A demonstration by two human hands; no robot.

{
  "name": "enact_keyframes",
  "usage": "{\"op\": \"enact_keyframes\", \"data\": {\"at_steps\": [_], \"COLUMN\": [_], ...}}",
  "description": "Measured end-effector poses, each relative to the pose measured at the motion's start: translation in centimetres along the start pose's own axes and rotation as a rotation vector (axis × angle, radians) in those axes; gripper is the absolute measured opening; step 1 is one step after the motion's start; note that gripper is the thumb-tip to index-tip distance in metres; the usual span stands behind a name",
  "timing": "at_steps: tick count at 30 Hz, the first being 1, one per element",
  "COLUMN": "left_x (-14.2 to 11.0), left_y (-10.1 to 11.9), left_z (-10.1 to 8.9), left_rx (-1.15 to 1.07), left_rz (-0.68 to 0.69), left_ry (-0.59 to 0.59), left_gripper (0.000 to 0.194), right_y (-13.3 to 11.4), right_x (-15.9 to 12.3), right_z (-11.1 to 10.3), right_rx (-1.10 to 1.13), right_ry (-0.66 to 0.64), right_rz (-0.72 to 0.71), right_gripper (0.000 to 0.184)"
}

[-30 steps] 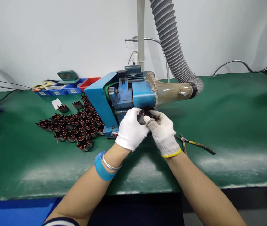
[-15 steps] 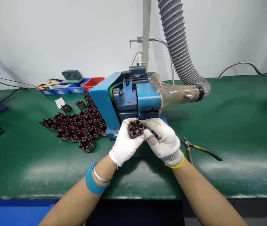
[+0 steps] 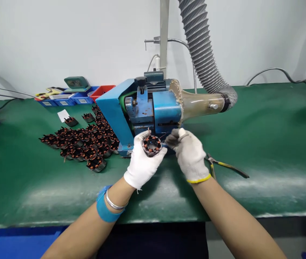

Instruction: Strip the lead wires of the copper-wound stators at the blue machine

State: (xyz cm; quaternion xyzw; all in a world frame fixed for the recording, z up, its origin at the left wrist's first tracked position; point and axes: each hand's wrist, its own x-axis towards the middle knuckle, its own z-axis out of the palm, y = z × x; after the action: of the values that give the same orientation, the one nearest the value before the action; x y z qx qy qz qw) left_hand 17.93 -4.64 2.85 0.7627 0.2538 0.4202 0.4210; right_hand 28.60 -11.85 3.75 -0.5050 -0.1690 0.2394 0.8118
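Note:
My left hand [image 3: 142, 162], in a white glove, is wrapped round a motor stator [image 3: 152, 144] with copper windings and black insulation. The stator's open ring faces up toward me, and thin wire ends stick out at its top edge. Just right of it is my right hand [image 3: 189, 153], gloved with dark, worn fingertips, its fingers curled together and slightly blurred. A thin wire seems to run from the stator toward these fingers; what they pinch cannot be made out. Both hands are in front of a blue machine [image 3: 167, 109].
Several more stators [image 3: 81, 142] crowd the green table mat [image 3: 271, 144] left of the machine. Pliers [image 3: 227, 166] with yellow-and-black handles lie at right. A grey hose [image 3: 198, 39] joins the machine's clear funnel [image 3: 198, 108]. Blue bins [image 3: 81, 98] and a red bin [image 3: 103, 91] stand behind.
My right hand has drawn off the stator to the right, its fingers curling in. My left hand still holds the stator, now more plainly in sight. The whole view has shifted slightly.

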Motion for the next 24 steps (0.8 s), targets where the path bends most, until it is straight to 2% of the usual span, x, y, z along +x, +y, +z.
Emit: {"op": "enact_keyframes", "data": {"at_steps": [3, 5, 9, 13, 16, 20, 24], "left_x": [-0.5, -0.5, 0.2, 1.1, 1.5, 1.7, 1.8], "left_y": [-0.6, -0.9, -0.5, 0.3, 0.6, 0.8, 0.9], "left_z": [0.2, 0.4, 0.9, 1.3, 1.6, 2.1, 2.1], "left_rx": [-0.046, -0.040, 0.135, 0.232, 0.256, 0.265, 0.264], "left_rz": [0.017, 0.045, 0.135, 0.226, 0.262, 0.239, 0.254], "left_ry": [-0.115, -0.144, -0.038, 0.057, 0.062, 0.050, 0.030], "left_gripper": [0.068, 0.067, 0.057, 0.054, 0.053, 0.053, 0.054], "right_y": [0.1, 0.1, 0.4, 0.5, 0.3, -0.1, -0.2], "right_x": [-1.4, -1.9, -1.2, -0.1, -0.1, -0.3, -0.4], "right_z": [0.6, 0.8, 0.9, 0.7, 0.6, 0.4, 0.4], "right_rx": [-0.246, -0.287, -0.221, -0.122, -0.079, -0.035, -0.061], "right_ry": [-0.188, -0.254, -0.308, -0.339, -0.322, -0.317, -0.289], "right_rz": [-0.015, -0.047, -0.089, -0.120, -0.111, -0.097, -0.110], "right_gripper": [0.060, 0.071, 0.059, 0.057, 0.054, 0.050, 0.050]}}
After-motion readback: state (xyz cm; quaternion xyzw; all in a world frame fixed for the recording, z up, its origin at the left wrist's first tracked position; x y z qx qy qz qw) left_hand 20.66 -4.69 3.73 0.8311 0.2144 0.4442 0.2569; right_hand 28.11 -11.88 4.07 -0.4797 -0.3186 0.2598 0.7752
